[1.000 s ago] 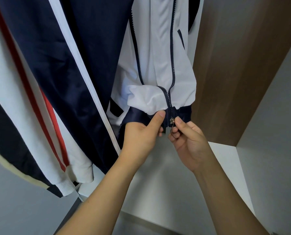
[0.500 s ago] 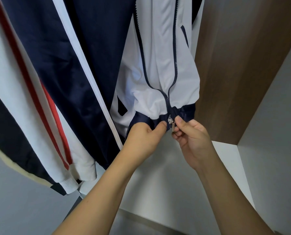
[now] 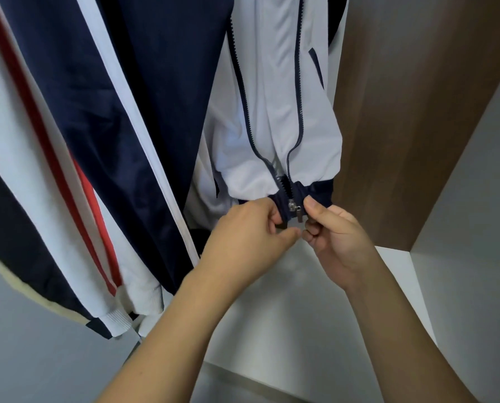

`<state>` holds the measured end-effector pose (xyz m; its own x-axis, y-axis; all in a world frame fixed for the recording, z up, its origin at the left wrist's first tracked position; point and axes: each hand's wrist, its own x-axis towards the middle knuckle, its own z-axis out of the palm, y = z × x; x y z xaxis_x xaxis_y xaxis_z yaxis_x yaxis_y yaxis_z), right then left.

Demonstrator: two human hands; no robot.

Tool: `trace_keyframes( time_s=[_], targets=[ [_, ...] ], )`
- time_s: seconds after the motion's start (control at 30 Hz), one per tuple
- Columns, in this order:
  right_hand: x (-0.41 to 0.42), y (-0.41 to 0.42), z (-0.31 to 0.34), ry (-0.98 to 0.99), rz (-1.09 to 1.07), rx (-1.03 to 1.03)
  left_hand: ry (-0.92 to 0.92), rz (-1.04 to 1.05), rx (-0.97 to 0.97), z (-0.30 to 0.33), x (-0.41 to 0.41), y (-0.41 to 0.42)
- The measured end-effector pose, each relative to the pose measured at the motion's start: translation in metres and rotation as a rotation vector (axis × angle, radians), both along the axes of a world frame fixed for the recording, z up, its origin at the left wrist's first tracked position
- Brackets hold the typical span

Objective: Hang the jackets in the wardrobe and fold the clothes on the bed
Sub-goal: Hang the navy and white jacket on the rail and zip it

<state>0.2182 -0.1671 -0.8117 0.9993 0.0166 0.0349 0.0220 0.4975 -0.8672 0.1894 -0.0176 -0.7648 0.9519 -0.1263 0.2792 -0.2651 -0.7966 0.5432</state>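
the white jacket [image 3: 275, 112] hangs inside the wardrobe [image 3: 411, 117], its navy hem band at the bottom and its open zipper tracks running up from that hem as two dark lines that spread apart toward the top. the long axis of the zip is therefore close to vertical, rising straight above the fingers.

the zipper slider [image 3: 294, 205] sits at the very foot of the tracks, in the gap between the two hands, with its small metal pull tab hanging down. the right hand [image 3: 337, 239] is just beside it on the right: its thumb tip lies against the hem next to the tab and the other fingers are curled in below, seemingly pinching the right hem edge, though whether the pads actually hold the tab itself is hard to tell from this angle. the left hand [image 3: 248, 237] pinches the left hem edge between thumb and curled fingers, just left of the slider, holding that side taut.

so the right hand is nearer the slider, and the likely next move is an upward pull along the tracks while the left hand anchors the hem downward. the two track ends look seated in the slider, but that is a judgement.

a navy jacket with white stripes [image 3: 132, 106] and a white one with red stripes [image 3: 33, 146] hang to the left, touching nothing the hands hold.
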Motion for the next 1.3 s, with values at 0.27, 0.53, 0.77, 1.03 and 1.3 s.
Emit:
trace_keyframes(
  time_s=[0.27, 0.53, 0.77, 1.03, 1.3],
  targets=[
    [-0.004, -0.005, 0.005, -0.025, -0.005, -0.102, -0.106, 0.080, 0.034, -0.010, 0.005, -0.008],
    [-0.005, -0.002, 0.005, 0.009, -0.038, -0.136, -0.225, 0.101, 0.215, -0.013, 0.005, -0.009],
    [-0.002, -0.002, -0.002, -0.123, -0.114, -0.289, -0.256, 0.009, 0.291, -0.011, 0.008, -0.004],
    [0.000, 0.008, -0.003, -0.175, -0.172, -0.330, -0.185, 0.040, 0.101, 0.004, 0.022, -0.008],
    [0.001, 0.003, -0.010, -0.200, -0.195, -0.538, -0.445, 0.063, 0.271, 0.035, 0.043, 0.007]
  ],
)
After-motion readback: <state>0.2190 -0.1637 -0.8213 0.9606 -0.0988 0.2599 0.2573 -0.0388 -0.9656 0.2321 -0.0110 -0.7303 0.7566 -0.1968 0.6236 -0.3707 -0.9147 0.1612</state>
